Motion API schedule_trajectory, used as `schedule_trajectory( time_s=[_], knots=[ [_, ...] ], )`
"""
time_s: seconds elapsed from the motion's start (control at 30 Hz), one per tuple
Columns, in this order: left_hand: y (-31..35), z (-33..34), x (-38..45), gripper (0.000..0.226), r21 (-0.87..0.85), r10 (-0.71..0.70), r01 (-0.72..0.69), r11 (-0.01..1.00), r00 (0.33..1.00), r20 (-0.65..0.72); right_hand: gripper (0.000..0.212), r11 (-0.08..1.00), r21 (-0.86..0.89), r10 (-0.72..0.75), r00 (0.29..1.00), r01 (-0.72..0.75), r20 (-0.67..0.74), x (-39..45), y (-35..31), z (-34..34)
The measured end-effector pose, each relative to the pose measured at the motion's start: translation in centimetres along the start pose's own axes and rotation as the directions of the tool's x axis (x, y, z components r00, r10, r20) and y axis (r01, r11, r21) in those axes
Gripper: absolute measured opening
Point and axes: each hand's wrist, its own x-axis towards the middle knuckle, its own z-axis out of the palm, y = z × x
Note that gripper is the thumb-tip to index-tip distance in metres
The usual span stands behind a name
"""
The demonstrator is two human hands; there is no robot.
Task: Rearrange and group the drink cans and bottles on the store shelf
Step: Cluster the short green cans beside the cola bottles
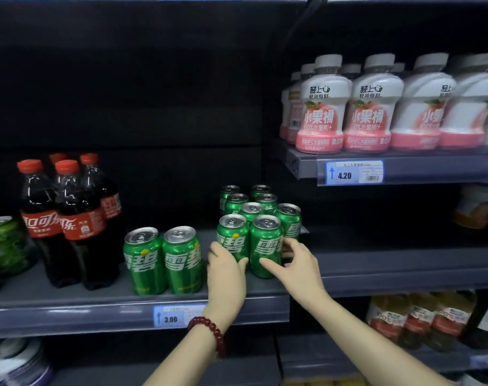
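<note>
A person's left hand (226,270) wraps the front-left Sprite can (233,237) while the right hand (298,263) cups the neighbouring Sprite can (266,245), fingers curled round each, at the front of a green can cluster (252,208) on the store shelf (70,307). Two stray Sprite cans (163,260) stand just left, Coca-Cola bottles (67,218) beyond. Squaring the rows likely calls for sliding both cans together, upright and low, labels forward.
</note>
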Motion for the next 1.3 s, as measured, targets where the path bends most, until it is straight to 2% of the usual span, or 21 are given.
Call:
schedule_trajectory(
  time_s=[0.13,0.5,0.73,0.93,1.1,1.2,1.3],
  knots=[
    [-0.7,-0.6,-1.1,0.050,0.067,0.039,-0.039,0.997,0.999,-0.003,0.059,0.994,0.104,0.030,0.999,-0.033,0.032,-0.7,-0.2,-0.1],
    [-2.4,-3.4,-3.0,0.046,0.345,0.172,-0.135,0.929,0.982,-0.078,0.063,0.995,0.102,-0.001,0.998,-0.005,0.057,-2.5,-0.9,-0.1],
    [-3.2,-4.4,-3.4,0.028,0.322,0.204,-0.159,0.933,0.973,-0.109,0.066,0.997,0.083,-0.012,0.996,0.005,0.089,-2.5,-1.6,0.9],
    [-3.7,-5.2,-3.3,0.028,0.310,0.212,-0.172,0.935,0.972,-0.101,0.065,0.997,0.080,-0.009,0.994,0.001,0.108,-2.5,-1.8,1.1],
    [-3.1,-5.7,-2.9,0.023,0.292,0.289,-0.261,0.920,0.956,-0.056,0.063,0.995,0.099,-0.006,0.989,-0.009,0.146,-2.4,-1.8,0.8],
    [-1.8,-6.9,-2.2,0.021,0.253,0.346,-0.321,0.913,0.936,-0.061,0.043,0.991,0.136,-0.006,0.986,-0.016,0.166,-2.3,-1.9,-0.1],
    [0.2,-8.6,-0.4,0.021,0.238,0.413,-0.385,0.892,0.908,-0.076,0.022,0.988,0.153,-0.023,0.994,0.006,0.108,-1.7,-2.4,-1.4]
  ],
)
